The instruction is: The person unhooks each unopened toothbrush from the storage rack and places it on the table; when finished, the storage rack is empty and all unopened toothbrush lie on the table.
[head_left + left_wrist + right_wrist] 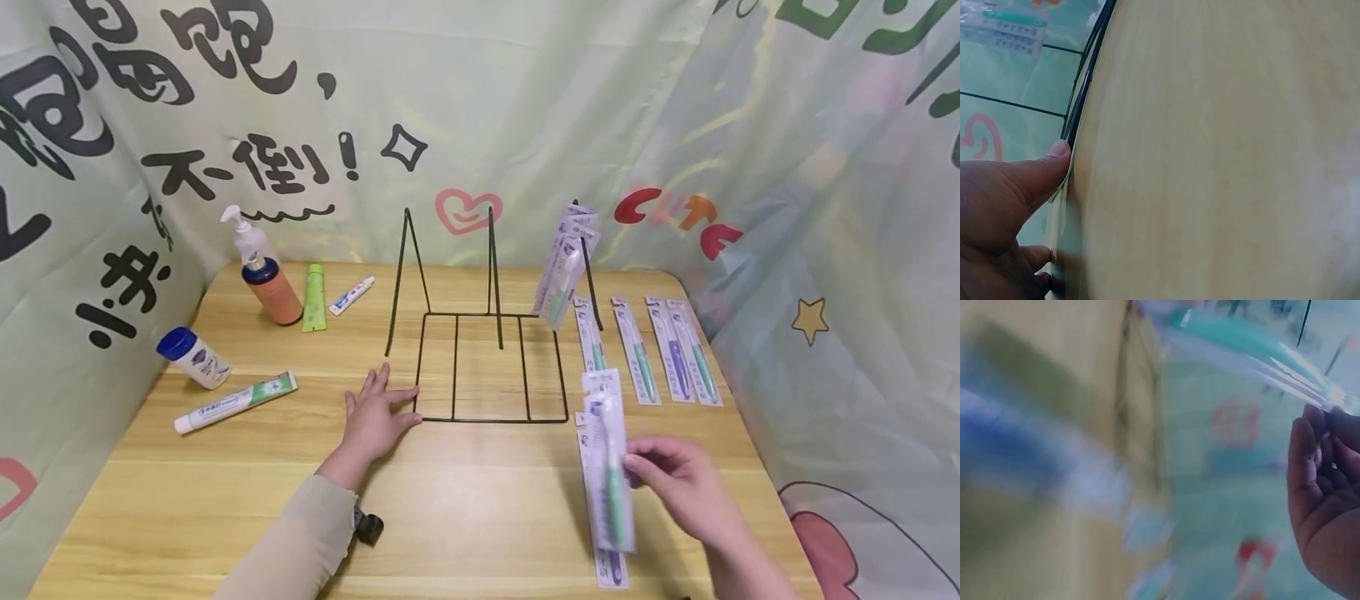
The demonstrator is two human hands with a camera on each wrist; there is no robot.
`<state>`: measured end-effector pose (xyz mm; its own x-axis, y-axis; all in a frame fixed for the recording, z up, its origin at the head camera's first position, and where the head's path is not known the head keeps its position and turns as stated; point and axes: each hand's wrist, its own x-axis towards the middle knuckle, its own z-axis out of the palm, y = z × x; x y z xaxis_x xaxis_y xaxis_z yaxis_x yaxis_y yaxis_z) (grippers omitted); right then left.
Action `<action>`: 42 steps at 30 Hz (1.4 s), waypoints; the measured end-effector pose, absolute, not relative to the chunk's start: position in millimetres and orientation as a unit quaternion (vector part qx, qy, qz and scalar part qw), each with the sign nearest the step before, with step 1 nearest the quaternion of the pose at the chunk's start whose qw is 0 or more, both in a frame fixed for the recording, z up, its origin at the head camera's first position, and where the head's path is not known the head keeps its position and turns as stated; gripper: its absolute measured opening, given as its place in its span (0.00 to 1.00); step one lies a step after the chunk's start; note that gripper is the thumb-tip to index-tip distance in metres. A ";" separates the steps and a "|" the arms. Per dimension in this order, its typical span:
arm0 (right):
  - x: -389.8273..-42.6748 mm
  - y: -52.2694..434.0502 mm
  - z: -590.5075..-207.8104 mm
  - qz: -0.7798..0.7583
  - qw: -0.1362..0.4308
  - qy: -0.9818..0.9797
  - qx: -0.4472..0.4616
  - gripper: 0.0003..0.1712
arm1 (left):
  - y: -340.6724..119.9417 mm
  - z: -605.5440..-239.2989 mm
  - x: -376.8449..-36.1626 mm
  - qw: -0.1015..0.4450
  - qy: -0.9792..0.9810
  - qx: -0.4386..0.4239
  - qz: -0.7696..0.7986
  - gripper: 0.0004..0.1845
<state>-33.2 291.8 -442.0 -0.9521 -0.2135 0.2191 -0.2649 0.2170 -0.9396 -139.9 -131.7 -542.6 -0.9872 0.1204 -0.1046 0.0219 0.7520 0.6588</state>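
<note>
My right hand (686, 487) pinches the edge of a packaged toothbrush (613, 475) with a green handle, held upright over the table. Beneath it, partly covered, lies another packaged toothbrush (617, 571), this one with a purple handle. My left hand (375, 421) rests at the front left corner of a black wire rack (495, 421), fingers spread. In the left wrist view its thumb (1057, 153) touches the wire. Several packaged toothbrushes (562, 275) hang from the rack's right prong.
Right of the rack lie more packaged toothbrushes (637, 354) in a row. At the left are a pump bottle (270, 287), a green tube (315, 300), a small toothpaste tube (352, 296), a blue-capped bottle (198, 360) and a larger toothpaste tube (236, 404). A printed curtain (540, 100) surrounds the table.
</note>
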 end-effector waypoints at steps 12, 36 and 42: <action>-17.7 372.5 -498.6 0.519 -0.176 -0.829 -0.112 0.15 | -136.6 -540.6 -140.2 0.068 0.935 0.033 0.346 0.27; -65.0 320.9 -455.5 0.316 -0.011 -0.945 -0.089 0.16 | -133.5 -541.7 -140.9 0.077 0.935 0.036 0.344 0.28; -132.1 273.7 -424.5 0.421 0.154 -0.893 -0.034 0.10 | -132.9 -543.3 -141.7 0.077 0.935 0.039 0.344 0.28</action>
